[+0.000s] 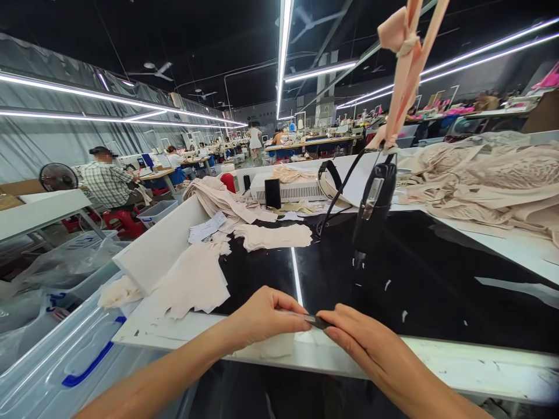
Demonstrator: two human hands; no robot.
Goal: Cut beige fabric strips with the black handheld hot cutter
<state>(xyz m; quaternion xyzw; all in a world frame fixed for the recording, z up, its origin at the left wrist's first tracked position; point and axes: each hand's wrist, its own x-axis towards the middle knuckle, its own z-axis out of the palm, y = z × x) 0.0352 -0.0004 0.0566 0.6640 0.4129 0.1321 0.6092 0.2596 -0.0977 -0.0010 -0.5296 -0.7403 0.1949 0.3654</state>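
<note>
My left hand (267, 316) and my right hand (364, 338) meet over the front edge of the worktable. Between their fingertips is a small, slim dark piece (318, 321) with a shiny part at its left end; its kind is too small to tell. Thumb and fingers of each hand are pinched on it. Beyond the left hand, a stack of cream fabric pieces (196, 279) lies on the table's left side. Another cream fabric stack (273, 236) rests farther back. A black handheld tool (374, 203) with a metal lever hangs beyond the right hand, from pink fabric strips (404, 75).
A glossy black sheet (437, 279) covers much of the white table (489, 364). At the back stand a white vented box (288, 187) and a red thread spool (227, 182). Beige fabric (489, 180) is heaped right. A lidded plastic bin (87, 343) stands left; a seated person (109, 177) works beyond.
</note>
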